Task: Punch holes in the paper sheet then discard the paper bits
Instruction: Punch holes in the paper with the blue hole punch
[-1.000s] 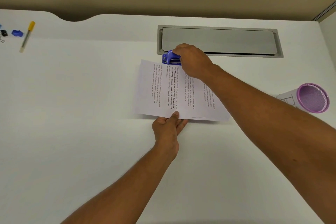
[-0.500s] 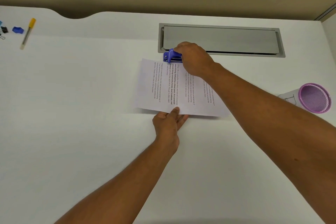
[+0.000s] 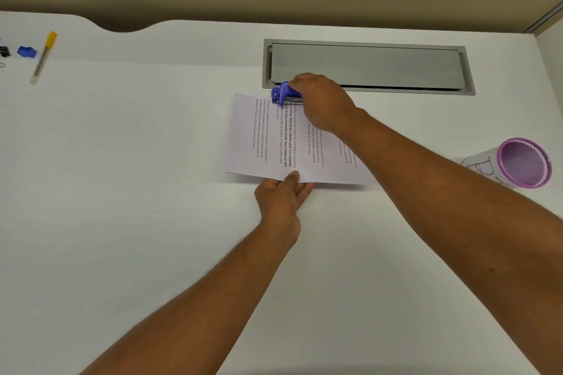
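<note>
Paper sheet [image 3: 283, 143] lies mid-desk, its far edge in the blue hole punch [image 3: 282, 94]. Right hand [image 3: 323, 100] curls over the punch; left hand [image 3: 281, 193] pinches the near edge, thumb on top. Risk: the sheet skews if the pinch slackens, leaving crooked holes.
</note>
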A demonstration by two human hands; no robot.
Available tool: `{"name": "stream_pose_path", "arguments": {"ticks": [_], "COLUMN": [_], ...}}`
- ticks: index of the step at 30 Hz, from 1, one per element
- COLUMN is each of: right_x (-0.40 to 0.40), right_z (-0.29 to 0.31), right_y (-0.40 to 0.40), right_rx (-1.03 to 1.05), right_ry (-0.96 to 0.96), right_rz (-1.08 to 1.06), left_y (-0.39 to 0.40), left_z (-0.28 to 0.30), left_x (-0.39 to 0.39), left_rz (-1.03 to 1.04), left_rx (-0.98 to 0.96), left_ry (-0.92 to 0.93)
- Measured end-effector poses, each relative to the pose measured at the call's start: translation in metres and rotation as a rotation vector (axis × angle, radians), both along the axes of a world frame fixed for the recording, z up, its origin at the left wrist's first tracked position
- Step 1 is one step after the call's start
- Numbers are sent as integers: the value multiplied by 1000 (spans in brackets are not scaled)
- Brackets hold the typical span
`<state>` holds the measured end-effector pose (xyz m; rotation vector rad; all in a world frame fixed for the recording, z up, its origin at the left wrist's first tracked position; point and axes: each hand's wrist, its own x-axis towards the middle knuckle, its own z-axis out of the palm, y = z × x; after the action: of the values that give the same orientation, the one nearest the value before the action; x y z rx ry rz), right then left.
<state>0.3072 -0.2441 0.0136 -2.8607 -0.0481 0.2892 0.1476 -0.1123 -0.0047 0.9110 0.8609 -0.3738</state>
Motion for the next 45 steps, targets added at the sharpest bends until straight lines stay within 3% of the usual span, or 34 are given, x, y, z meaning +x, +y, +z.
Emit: {"name": "stream_pose_path", "arguments": {"ticks": [27,45], "right_x": [-17,-16], "right_z": [-1,-13], "right_y": [17,23], "right_rx": [-186,-213], "right_ry": [-107,26], "right_rz": [62,53], "left_y": [1,0], "left_z": [-6,-9], "left_x": [3,4], "left_rz": [52,54], "left_rx": [-7,0], "left_ry": [16,9]}}
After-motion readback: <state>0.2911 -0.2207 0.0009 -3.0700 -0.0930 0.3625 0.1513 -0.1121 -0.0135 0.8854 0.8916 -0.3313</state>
